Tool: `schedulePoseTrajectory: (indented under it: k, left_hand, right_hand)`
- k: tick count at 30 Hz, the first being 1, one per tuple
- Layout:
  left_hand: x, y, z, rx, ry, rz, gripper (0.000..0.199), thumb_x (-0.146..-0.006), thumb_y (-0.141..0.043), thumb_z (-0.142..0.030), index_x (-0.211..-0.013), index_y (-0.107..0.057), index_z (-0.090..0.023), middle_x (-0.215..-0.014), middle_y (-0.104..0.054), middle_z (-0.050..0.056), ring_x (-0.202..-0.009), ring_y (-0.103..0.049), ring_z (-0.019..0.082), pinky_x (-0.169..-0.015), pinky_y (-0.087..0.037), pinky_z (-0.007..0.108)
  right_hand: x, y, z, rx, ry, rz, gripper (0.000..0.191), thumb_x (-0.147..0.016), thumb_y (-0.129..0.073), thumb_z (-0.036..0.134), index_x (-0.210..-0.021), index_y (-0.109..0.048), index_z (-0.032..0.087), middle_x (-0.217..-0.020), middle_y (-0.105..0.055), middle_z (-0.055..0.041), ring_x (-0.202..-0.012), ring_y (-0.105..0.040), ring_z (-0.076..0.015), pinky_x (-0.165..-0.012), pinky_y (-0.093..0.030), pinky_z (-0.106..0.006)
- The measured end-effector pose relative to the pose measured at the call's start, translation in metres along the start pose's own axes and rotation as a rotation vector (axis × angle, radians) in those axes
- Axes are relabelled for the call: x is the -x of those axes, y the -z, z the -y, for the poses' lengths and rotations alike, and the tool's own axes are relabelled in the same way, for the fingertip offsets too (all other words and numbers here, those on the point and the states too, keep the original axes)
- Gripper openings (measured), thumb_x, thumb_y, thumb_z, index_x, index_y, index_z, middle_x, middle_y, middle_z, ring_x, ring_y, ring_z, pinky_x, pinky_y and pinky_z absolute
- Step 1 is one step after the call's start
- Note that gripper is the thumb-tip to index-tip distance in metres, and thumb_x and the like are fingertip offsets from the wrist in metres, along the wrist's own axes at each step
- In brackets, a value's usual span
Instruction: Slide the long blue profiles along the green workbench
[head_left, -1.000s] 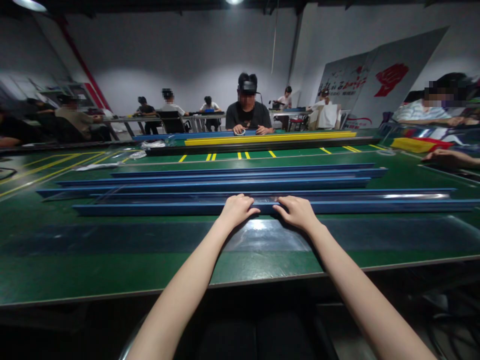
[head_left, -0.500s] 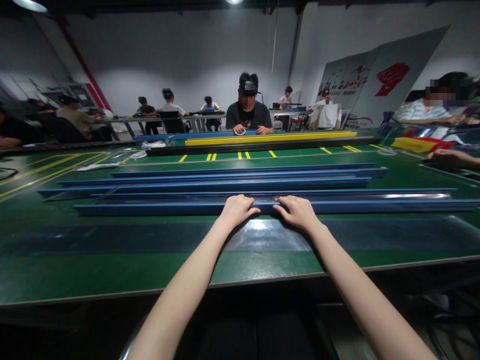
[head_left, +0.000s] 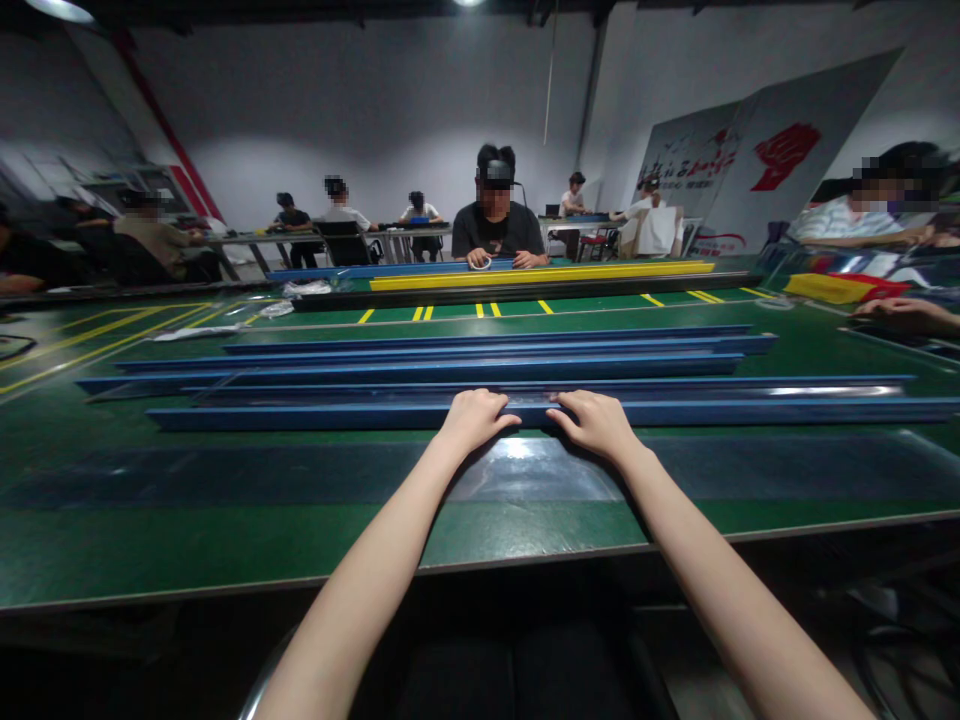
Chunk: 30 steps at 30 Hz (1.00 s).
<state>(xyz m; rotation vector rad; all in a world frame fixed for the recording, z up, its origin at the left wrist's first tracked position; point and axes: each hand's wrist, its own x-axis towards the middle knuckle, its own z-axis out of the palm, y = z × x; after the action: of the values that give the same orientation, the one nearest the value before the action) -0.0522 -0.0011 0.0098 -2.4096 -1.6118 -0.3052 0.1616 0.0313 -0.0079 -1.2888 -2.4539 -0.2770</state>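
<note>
A long blue channel strip (head_left: 300, 418) lies crosswise on the green table, its near wall raised. My left hand (head_left: 477, 415) grips that near wall, thumb on the front side and fingers bent over the top into the channel. A short gap to the right, my right hand (head_left: 592, 418) holds the same wall in a like way. The fingertips of both hands are partly hidden behind the wall. A clear plastic strip (head_left: 300, 475) lies flat on the table nearer to me, under my wrists.
More blue strips (head_left: 420, 370) lie just beyond. Farther back are a yellow strip (head_left: 540, 277) and a black strip (head_left: 525, 290). A person (head_left: 496, 215) sits opposite, holding a white ring-shaped roll (head_left: 481, 264). At right, a co-worker's hand (head_left: 907, 313) rests near the table (head_left: 337, 560).
</note>
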Motion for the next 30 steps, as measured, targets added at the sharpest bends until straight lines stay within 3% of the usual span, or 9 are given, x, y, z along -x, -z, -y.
schedulePoseTrajectory:
  k: [10, 16, 30]
  left_hand:
    - [0.0004, -0.0006, 0.0003, -0.004, -0.003, -0.006, 0.034, -0.083, -0.046, -0.050, -0.082, -0.061, -0.019, -0.085, -0.067, 0.006, -0.085, -0.061, 0.020, -0.067, -0.042, 0.026]
    - [0.0009, 0.0017, -0.0009, -0.013, 0.025, -0.021, 0.034, -0.082, -0.048, -0.051, -0.094, -0.056, -0.020, -0.087, -0.068, 0.006, -0.082, -0.063, 0.021, -0.063, -0.041, 0.026]
    - [0.0001, 0.0031, -0.0019, 0.012, 0.096, 0.031, 0.038, -0.080, -0.047, -0.056, -0.091, -0.055, -0.020, -0.086, -0.067, 0.006, -0.083, -0.062, 0.021, -0.066, -0.041, 0.025]
  right_hand:
    - [0.0001, 0.0006, 0.0005, -0.016, -0.001, -0.007, 0.037, -0.088, -0.036, 0.044, -0.101, -0.063, 0.022, -0.098, -0.067, -0.0065, -0.090, -0.060, -0.0176, -0.072, -0.039, -0.025]
    - [0.0005, 0.0013, 0.0010, -0.012, 0.005, -0.007, 0.037, -0.088, -0.036, 0.043, -0.103, -0.062, 0.021, -0.099, -0.067, -0.0070, -0.090, -0.060, -0.0178, -0.072, -0.039, -0.025]
    - [0.0000, -0.0019, -0.0014, -0.007, 0.020, -0.025, 0.034, -0.088, -0.038, 0.040, -0.103, -0.061, 0.022, -0.098, -0.067, -0.0067, -0.088, -0.061, -0.0173, -0.071, -0.039, -0.025]
